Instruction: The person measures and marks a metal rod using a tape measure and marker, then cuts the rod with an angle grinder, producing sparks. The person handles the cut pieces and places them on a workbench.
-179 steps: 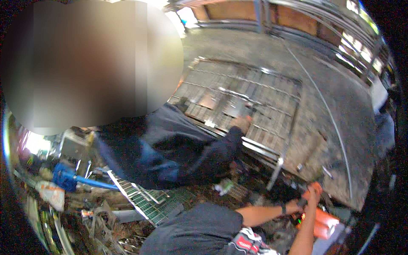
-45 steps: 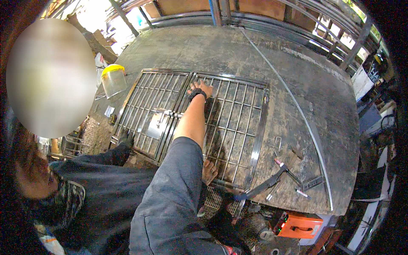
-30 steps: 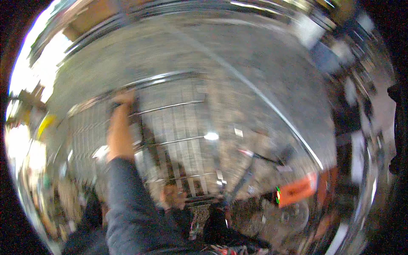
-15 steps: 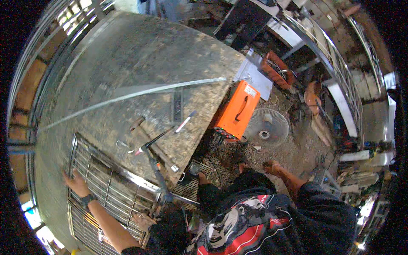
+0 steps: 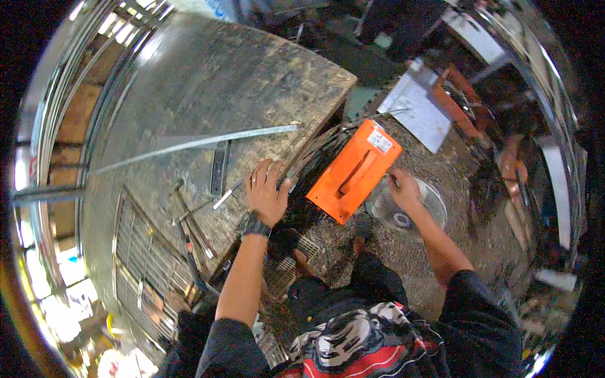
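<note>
My left hand [image 5: 268, 194] is open, fingers spread, over the near right edge of the worn table [image 5: 265, 82]. Close to its fingers lies a thin white-tipped stick [image 5: 228, 196]. At the table's right side stands an orange box-shaped machine [image 5: 372, 179] with a slot handle on top and cables behind. My right hand [image 5: 406, 192] hovers just right of it, fingers curled; whatever they hold, if anything, is hidden. A hammer [image 5: 198, 233] and a metal bar grille [image 5: 142, 252] lie on the table, left of my left hand.
A long flat metal strip [image 5: 201, 145] and a dark flat bar [image 5: 219, 167] lie across the table. Beyond my right hand is a round fan [image 5: 437, 205] on the rough ground. A white panel [image 5: 416, 116] and a red-orange crate [image 5: 454, 104] sit farther off. Another person's dark sleeve [image 5: 192, 327] shows lower left.
My left hand has left the grille and moved right to the table's edge beside the machine. My right hand has gone forward to the machine's right side. The view has turned.
</note>
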{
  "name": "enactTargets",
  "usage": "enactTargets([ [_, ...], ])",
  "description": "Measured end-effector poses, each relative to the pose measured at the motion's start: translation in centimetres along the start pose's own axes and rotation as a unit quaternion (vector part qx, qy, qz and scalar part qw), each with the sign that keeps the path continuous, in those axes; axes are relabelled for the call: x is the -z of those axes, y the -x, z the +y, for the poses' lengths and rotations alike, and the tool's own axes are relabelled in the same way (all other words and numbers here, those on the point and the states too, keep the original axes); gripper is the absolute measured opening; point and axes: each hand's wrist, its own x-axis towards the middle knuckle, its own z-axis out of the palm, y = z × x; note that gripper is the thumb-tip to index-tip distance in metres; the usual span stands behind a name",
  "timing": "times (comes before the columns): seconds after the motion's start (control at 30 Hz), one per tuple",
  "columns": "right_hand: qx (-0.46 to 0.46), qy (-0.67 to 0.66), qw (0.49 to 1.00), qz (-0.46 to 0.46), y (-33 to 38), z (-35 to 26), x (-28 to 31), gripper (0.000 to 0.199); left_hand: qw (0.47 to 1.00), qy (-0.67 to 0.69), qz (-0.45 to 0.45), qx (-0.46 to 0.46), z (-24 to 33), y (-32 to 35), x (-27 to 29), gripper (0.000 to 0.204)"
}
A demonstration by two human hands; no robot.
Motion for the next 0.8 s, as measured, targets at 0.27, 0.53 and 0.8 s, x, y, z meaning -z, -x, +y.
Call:
enactTargets([
  [0.27,0.14,0.128,0.944,-0.271,-15.5,-1.0,-12.6,0.047,0.984,-0.164,-0.065,0.01,-3.4,-2.2,-4.7,0.06],
  [0.53,0.239,0.202,0.885,-0.344,-23.9,1.6,-26.9,0.033,0.99,-0.104,-0.092,0.023,-2.7,-3.3,-3.7,0.051],
  [0.8,0.276,0.353,0.81,-0.378,-27.7,3.1,-29.1,0.027,0.999,-0.047,-0.014,-0.016,-3.7,-2.3,-4.6,0.051],
])
